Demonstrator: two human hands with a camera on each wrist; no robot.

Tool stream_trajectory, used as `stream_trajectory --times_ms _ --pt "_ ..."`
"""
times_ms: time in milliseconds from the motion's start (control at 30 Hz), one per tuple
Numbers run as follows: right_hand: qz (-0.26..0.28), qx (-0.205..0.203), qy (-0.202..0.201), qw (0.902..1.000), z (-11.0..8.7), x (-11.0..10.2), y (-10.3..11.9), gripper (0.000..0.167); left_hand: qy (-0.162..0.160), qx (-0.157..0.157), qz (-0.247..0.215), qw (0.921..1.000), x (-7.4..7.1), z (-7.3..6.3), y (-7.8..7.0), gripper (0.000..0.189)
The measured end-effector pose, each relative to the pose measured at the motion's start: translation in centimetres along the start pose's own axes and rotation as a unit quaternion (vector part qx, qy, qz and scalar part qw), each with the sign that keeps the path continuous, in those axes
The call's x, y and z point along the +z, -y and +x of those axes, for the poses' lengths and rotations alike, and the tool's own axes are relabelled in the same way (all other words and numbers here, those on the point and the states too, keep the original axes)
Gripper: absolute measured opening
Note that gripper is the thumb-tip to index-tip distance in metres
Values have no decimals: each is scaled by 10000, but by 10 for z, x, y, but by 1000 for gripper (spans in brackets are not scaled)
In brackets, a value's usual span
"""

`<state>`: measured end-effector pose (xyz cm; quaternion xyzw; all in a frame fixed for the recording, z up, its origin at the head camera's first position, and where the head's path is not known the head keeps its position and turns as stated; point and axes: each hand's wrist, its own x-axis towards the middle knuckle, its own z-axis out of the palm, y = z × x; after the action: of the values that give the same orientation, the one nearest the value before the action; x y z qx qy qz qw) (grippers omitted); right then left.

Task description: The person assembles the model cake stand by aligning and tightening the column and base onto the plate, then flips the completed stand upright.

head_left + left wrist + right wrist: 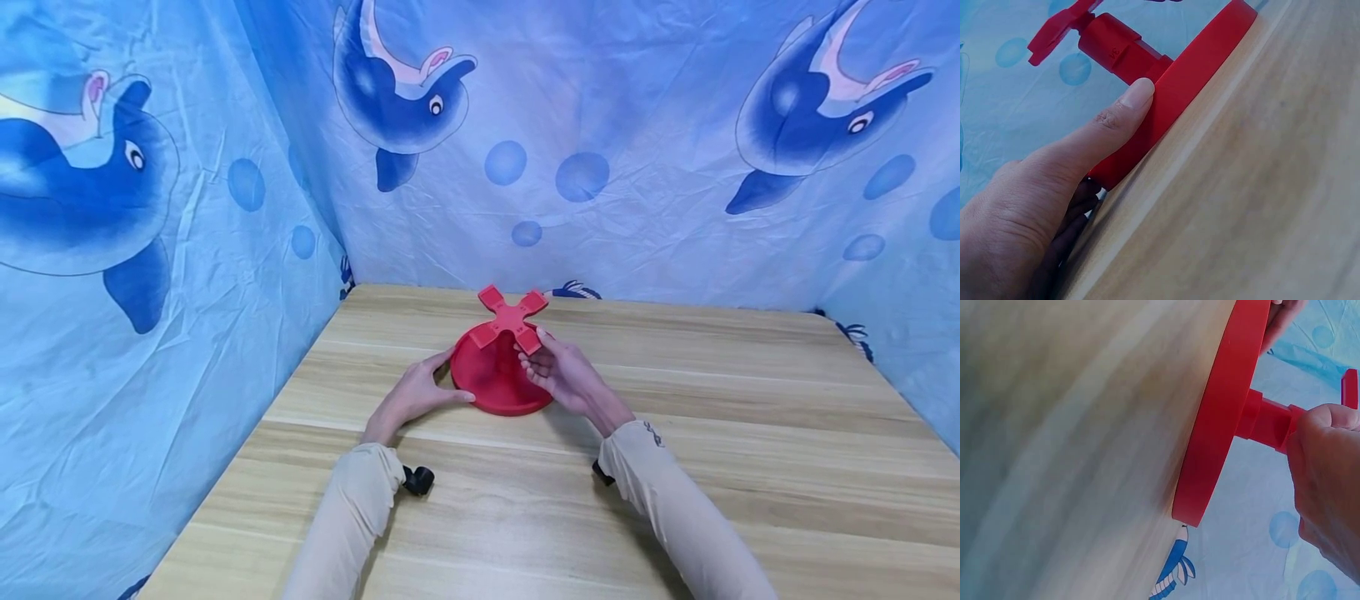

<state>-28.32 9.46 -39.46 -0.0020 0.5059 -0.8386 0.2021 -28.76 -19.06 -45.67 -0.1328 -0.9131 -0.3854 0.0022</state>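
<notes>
A red round base (491, 385) with a raised rim lies flat on the wooden table. From its middle rises a short, thick red post (1113, 47), marked with small figures in the left wrist view. On top of the post sits a red cross-shaped piece (512, 317) with four flat arms. My left hand (420, 390) grips the base's left rim, thumb at the near side and fingers round the far side. With thumb and fingers, my right hand (566, 377) pinches the near right arm of the cross. That hand partly hides the base's right side.
The wood-grain table (720, 400) extends widely to the right and towards me. Blue dolphin-printed cloth (630, 233) hangs behind it and on both sides. Dark cords (576, 290) lie at the table's back edge. A black wrist device (418, 481) sits by my left sleeve.
</notes>
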Motion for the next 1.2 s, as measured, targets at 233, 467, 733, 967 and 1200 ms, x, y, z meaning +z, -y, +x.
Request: stream_trajectory --times_ms 233,467,733,967,1200 --pt "-40 -32 -190 9998 1 1 5 37 -20 32 34 10000 1 0 1 108" --pt "-402 -61 -226 9989 1 4 7 47 -23 82 54 9999 1 0 1 107" --pt "-1881 -895 -324 9775 -2 2 0 45 -21 86 7 10000 1 0 1 107" --pt "-3781 -2012 -832 8998 -12 9 -10 59 -23 85 3 10000 1 0 1 106" --pt "-4395 -2919 -1204 8409 -13 18 -17 47 -56 73 41 9999 1 1 1 107"
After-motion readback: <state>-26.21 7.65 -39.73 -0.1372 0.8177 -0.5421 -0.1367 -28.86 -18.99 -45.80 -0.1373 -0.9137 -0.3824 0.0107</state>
